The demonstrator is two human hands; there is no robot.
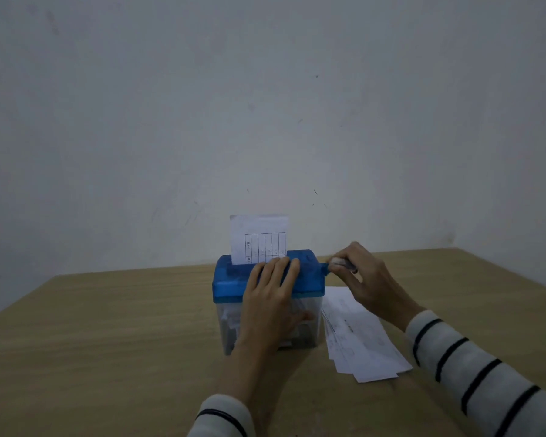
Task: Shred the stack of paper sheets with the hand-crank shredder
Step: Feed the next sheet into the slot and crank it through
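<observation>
A small hand-crank shredder with a blue lid (pixel 234 279) and a clear bin (pixel 230 326) stands mid-table. A white sheet with a printed grid (pixel 259 239) sticks upright out of the lid's slot. My left hand (pixel 271 298) lies over the front of the shredder, fingers on the lid, thumb against the bin. At the lid's right side, my right hand (pixel 363 279) is closed around the crank handle (pixel 327 268). A loose stack of white paper sheets (pixel 360 342) lies flat on the table just right of the shredder. Shreds show inside the bin.
The wooden table (pixel 108 342) runs to a plain wall (pixel 265 121) just behind the shredder. Its right edge slants away at the far right. Striped sleeves cover both of my forearms.
</observation>
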